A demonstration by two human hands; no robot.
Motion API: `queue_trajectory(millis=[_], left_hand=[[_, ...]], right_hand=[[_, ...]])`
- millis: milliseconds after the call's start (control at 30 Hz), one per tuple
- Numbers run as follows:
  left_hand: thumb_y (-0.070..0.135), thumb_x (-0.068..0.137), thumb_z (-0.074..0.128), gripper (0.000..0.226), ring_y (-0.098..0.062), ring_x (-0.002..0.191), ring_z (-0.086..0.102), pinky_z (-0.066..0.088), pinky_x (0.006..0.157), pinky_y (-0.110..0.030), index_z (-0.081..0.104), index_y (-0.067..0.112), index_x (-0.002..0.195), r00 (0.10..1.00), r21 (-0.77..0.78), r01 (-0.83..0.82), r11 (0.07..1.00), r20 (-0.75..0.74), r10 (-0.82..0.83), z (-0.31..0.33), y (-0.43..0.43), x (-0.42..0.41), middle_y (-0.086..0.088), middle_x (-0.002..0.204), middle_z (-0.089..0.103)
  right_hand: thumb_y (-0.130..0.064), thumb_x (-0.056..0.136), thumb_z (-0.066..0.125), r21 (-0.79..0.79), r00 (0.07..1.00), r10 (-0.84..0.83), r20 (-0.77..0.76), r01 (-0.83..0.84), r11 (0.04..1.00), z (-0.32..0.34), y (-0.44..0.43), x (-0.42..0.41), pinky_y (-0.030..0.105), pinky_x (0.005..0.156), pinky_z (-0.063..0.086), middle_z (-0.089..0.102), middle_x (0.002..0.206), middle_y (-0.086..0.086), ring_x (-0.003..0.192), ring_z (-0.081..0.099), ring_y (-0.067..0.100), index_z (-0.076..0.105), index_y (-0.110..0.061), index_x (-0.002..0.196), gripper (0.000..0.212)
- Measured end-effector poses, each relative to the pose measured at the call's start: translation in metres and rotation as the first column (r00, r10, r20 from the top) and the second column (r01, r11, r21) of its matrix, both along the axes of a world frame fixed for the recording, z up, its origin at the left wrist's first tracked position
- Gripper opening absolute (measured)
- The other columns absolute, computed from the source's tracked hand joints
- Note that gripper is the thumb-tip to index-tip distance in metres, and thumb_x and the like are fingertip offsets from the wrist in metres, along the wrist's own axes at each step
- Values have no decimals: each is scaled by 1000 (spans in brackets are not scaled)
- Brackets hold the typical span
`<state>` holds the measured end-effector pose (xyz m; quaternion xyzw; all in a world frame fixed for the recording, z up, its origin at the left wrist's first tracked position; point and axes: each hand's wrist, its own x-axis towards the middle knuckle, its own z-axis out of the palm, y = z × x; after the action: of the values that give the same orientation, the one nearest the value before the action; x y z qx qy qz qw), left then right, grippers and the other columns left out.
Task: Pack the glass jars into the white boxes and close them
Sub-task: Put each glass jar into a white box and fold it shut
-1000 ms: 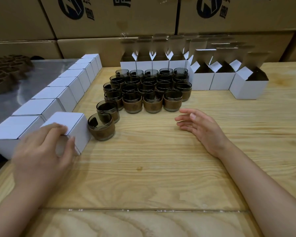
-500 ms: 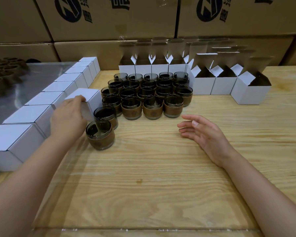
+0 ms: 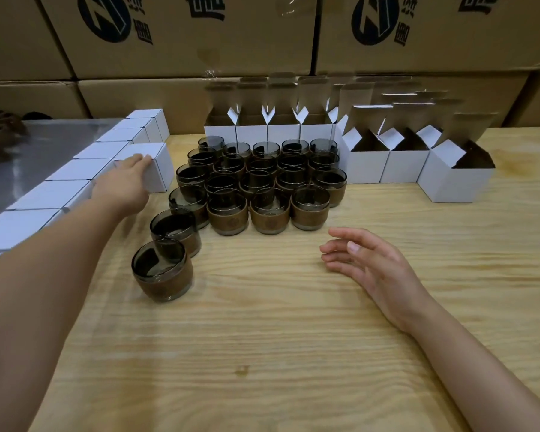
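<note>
Light pine table (image 3: pixel 293 353), brown shipping cartons (image 3: pixel 184 35) stacked as the back wall, grey metal sheet (image 3: pixel 44 145) off to the left.

Nearest: right hand (image 3: pixel 374 269) hovering just over the wood, fingers loosely spread, holding nothing. Left arm stretched forward; left hand (image 3: pixel 125 182) laid on top of a closed white box (image 3: pixel 156 169), fingers over its top edge, pressing it rather than gripping round it.

Change: a second ago that box sat at the near end of the row, by the table edge. It has since been carried forward past two loose jars and now stands further back, beside the row of closed boxes (image 3: pixel 75 173) and just left of the jar cluster. Judgement: one unit packed, closed and being parked; next cycle likely starts with a fresh jar and an open box.

In between: loose jar (image 3: pixel 162 269) nearest, another touching behind it, both right under the left forearm, so there is a knock risk on pulling back. Then the jar cluster (image 3: pixel 262 179), dark glass with brown bands, tightly packed, many left unpacked.

Far: open white boxes (image 3: pixel 387 157), flaps up, along the back and right. Reaching them means going over or round the jars.
</note>
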<state>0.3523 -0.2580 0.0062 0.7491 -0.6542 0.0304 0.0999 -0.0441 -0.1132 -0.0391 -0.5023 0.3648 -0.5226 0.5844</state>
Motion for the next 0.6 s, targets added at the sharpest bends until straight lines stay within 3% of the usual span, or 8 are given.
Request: queue_trajectory(millis=[100,200,267,367,400,467,533,600], left_hand=[[-1,89,42,79,-33,143,24,30,112,-51,5,22,155,1000,98,-28,995,4,28,-1,-8,2,2,163,1],[-9,88,41,84,-28,148,9,20,118,-46,-4,17,155,989,93,-41,995,-140,54,-6,-7,-4,-2,163,-7],[-13,87,41,85,-25,149,1,13,120,-44,-3,13,154,963,-2,-43,999,-267,41,-3,1,-16,-5,162,-7],[-9,85,42,75,-25,145,19,22,116,-42,16,12,153,937,-302,-41,952,-342,-68,14,24,-48,-6,160,17],[-5,85,43,69,-25,139,31,28,112,-41,25,12,150,925,-410,-50,911,-363,-112,23,35,-63,-7,153,33],[4,85,47,54,-20,107,51,41,95,-37,41,13,139,877,-588,-20,808,-399,-268,36,63,-98,-4,121,56],[10,85,49,40,-12,80,50,43,76,-29,51,15,125,784,-670,88,737,-410,-466,36,97,-138,6,93,56],[8,86,53,32,-7,71,50,43,69,-21,55,18,117,698,-657,199,727,-426,-576,19,129,-178,10,82,53]], right_hand=[[-22,80,58,0,1000,-4,4,4,1000,-1,0,-1,32,87,54,68,103,17,99,64,28,63,-7,115,39],[-24,77,59,5,1000,-8,1,8,1000,0,0,0,33,88,54,68,102,17,98,65,27,63,-7,114,41],[-24,76,59,8,1000,-13,-3,13,1000,2,1,2,33,88,55,68,101,16,97,65,26,63,-7,113,41],[-23,78,58,9,1000,-26,-2,26,1000,3,2,2,33,87,55,68,100,16,95,65,25,63,-7,112,38],[-20,80,58,8,1000,-28,-7,28,1000,2,2,2,32,87,55,68,100,16,94,65,24,63,-7,112,35],[-11,89,54,6,999,-31,-24,31,1000,2,1,2,31,85,55,68,99,16,93,65,23,63,-7,111,25],[-5,94,49,7,998,-35,-49,36,999,2,2,3,28,81,55,68,98,15,92,66,22,63,-7,111,22],[-4,96,47,8,997,-42,-69,43,999,2,2,3,28,80,55,68,96,13,91,66,22,63,-6,110,22]])
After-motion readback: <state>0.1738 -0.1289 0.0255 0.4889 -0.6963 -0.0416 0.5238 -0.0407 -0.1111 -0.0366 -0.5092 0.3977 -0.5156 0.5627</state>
